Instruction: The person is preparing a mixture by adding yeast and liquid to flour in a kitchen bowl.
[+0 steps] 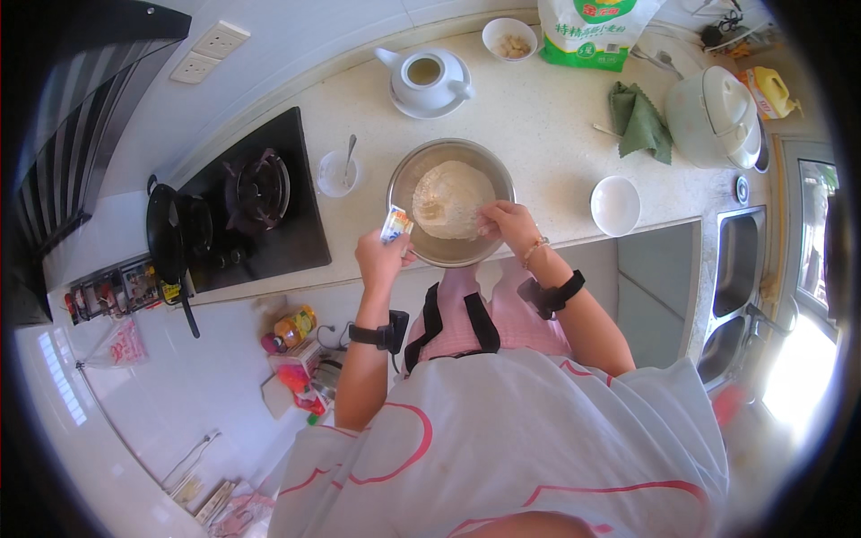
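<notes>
A stainless steel mixing bowl (437, 149) stands at the counter's front edge, with a mound of flour (454, 191) inside. On the left part of the mound is a small tan patch. My left hand (383, 257) grips a small printed sachet (397, 224) upright at the bowl's lower left rim. Over the bowl's right side, my right hand (510, 225) has its fingertips drawn together beside the flour. Whether a pinch of something is between them is too small to tell.
A clear cup with a spoon (336, 173) stands left, near the black gas hob (269, 249). Behind are a white teapot (430, 84), a small bowl with tan pieces (509, 40) and a flour bag (592, 33). Rightward sit a white bowl (615, 206), green cloth (639, 121) and rice cooker (713, 118).
</notes>
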